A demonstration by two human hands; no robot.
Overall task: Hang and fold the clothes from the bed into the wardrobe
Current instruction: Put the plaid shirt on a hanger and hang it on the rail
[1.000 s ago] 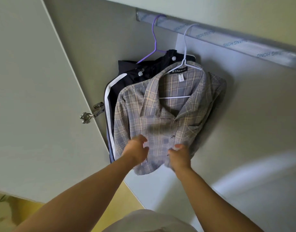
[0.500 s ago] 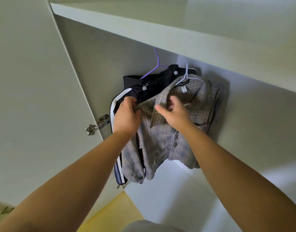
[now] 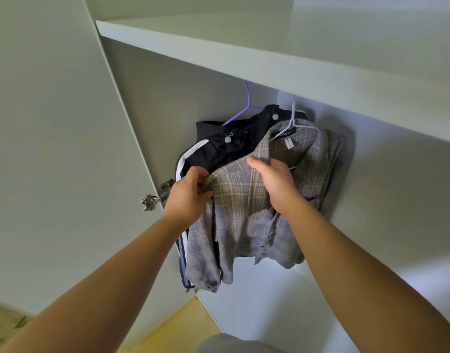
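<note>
Two garments hung — plaid shirt apparently being straightened.
Left hand grips its shoulder; right hand lies on its front, grasp hidden — dark jacket hangs alongside.

Your view is softly, evenly lit, bluish glow near right, faint shadow behind the plaid shirt, edges bowed.

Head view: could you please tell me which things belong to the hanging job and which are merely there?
Job: plaid shirt, white hanger, left hand gripping the shirt, right hand on it, black jacket, purple hanger.
Merely there: shelf, door hinge, wardrobe door.
</note>
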